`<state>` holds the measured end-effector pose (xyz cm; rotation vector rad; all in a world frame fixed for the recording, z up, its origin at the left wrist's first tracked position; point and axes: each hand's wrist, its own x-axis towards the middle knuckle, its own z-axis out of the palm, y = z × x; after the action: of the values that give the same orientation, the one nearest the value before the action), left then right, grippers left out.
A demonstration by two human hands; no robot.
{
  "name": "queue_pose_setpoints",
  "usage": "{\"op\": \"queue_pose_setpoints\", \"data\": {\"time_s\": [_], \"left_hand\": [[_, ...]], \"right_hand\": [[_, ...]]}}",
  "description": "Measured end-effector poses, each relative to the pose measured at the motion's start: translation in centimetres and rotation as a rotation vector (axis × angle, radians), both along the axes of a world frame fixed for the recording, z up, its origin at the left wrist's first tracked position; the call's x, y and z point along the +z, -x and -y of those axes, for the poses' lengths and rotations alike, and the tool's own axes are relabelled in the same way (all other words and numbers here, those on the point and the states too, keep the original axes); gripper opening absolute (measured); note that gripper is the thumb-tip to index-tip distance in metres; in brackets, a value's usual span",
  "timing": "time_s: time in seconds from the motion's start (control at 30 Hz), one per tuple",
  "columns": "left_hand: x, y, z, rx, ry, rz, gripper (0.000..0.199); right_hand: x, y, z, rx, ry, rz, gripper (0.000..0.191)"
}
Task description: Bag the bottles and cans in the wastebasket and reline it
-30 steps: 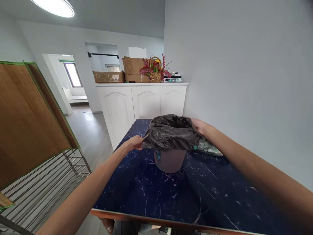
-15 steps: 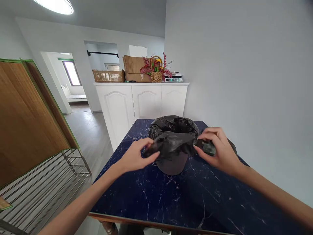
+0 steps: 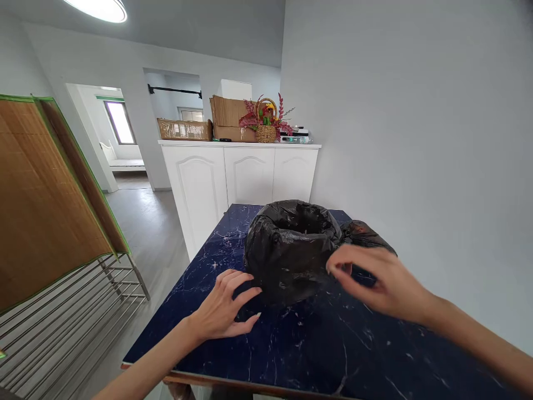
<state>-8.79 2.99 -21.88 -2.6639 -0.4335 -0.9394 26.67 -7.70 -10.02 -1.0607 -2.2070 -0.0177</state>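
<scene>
Black plastic bag (image 3: 291, 261): stands round and open-mouthed towards the far end of the tabletop, its film turned outward at the rim and draping down the near side.
Container inside: none of it shows; the firm round shape suggests one.
Left hand (image 3: 227, 305): loose, fingers parted and curved, grasping nothing; the fingertips are right by the bag's lower left, contact unclear.
Right hand (image 3: 375, 280): fingers curled towards the thumb beside the bag's lower right; I cannot tell whether they pinch any film.
Lining, done: the mouth is spread wide and the edge appears folded over all around, so this looks nearly complete.
Lining, left: the film is creased at the rim and down the near side; only smoothing seems wanting, as far as one can judge.
Blue marbled tabletop (image 3: 266, 350): also bears a dark bundle (image 3: 366, 236), right of the bag and partly behind the right hand.
White cabinet (image 3: 204, 183): beyond, topped by a flower basket (image 3: 265, 134).
</scene>
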Motion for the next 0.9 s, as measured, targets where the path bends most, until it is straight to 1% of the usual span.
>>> {"op": "queue_pose_setpoints", "data": {"time_s": [0.03,0.1,0.13,0.17,0.2,0.23,0.3,0.33,0.4,0.47,0.57,0.6,0.67,0.73,0.77,0.8,0.83,0.87,0.9], "left_hand": [[-0.5,0.5,0.3,0.038,0.041,0.066,0.042],[-1.3,1.1,0.7,0.126,0.184,0.121,0.032],[-1.6,1.3,0.8,0.166,0.268,0.115,0.025],[-1.8,1.5,0.8,0.197,0.35,0.103,0.02],[-2.0,1.6,0.8,0.216,0.422,0.092,0.016],[-2.2,1.6,0.9,0.226,0.482,0.085,0.015],[-2.4,1.8,0.9,0.239,0.573,0.082,0.017],[-2.5,1.9,0.9,0.242,0.604,0.08,0.017],[-2.7,2.0,1.0,0.242,0.633,0.075,0.018],[-2.9,2.1,1.1,0.24,0.628,0.069,0.017],[-3.2,2.1,1.0,0.243,0.584,0.05,0.018],[-3.3,2.0,1.0,0.243,0.565,0.04,0.019],[-3.4,1.8,0.9,0.237,0.528,0.017,0.019],[-3.6,1.7,0.9,0.23,0.498,-0.003,0.019],[-3.6,1.6,0.8,0.227,0.485,-0.007,0.02],[-3.7,1.6,0.8,0.224,0.475,-0.008,0.02],[-3.7,1.5,0.8,0.222,0.467,-0.007,0.02],[-3.7,1.5,0.7,0.22,0.462,-0.006,0.021],[-3.7,1.5,0.7,0.219,0.46,-0.007,0.021]], "right_hand": [[1.6,0.5,-0.4,-0.048,-0.023,-0.074,0.014],[4.3,1.0,-2.5,-0.154,0.038,-0.119,0.021],[5.4,1.2,-4.1,-0.169,0.102,-0.105,0.024],[6.2,1.3,-6.0,-0.143,0.177,-0.077,0.028],[6.8,1.5,-7.9,-0.088,0.274,-0.034,0.032],[7.1,1.7,-9.9,-0.029,0.391,0.011,0.037],[7.1,2.4,-13.4,0.033,0.605,0.106,0.049],[6.9,2.9,-14.7,0.045,0.684,0.154,0.05],[6.2,3.9,-16.3,0.051,0.775,0.223,0.047],[5.7,4.4,-16.6,0.047,0.794,0.241,0.04],[5.4,3.8,-15.1,0.011,0.738,0.185,0.034],[5.3,3.2,-14.4,-0.022,0.677,0.144,0.033],[5.1,1.6,-12.8,-0.145,0.461,0.053,0.031],[4.5,-0.3,-11.7,-0.337,0.218,-0.04,0.033],[4.2,-1.3,-11.3,-0.428,0.171,-0.106,0.04],[3.7,-2.2,-11.1,-0.497,0.199,-0.186,0.049],[3.3,-3.0,-11.0,-0.542,0.283,-0.274,0.057],[2.8,-3.6,-10.9,-0.559,0.397,-0.357,0.06],[2.5,-4.0,-10.9,-0.553,0.516,-0.425,0.059]]}}
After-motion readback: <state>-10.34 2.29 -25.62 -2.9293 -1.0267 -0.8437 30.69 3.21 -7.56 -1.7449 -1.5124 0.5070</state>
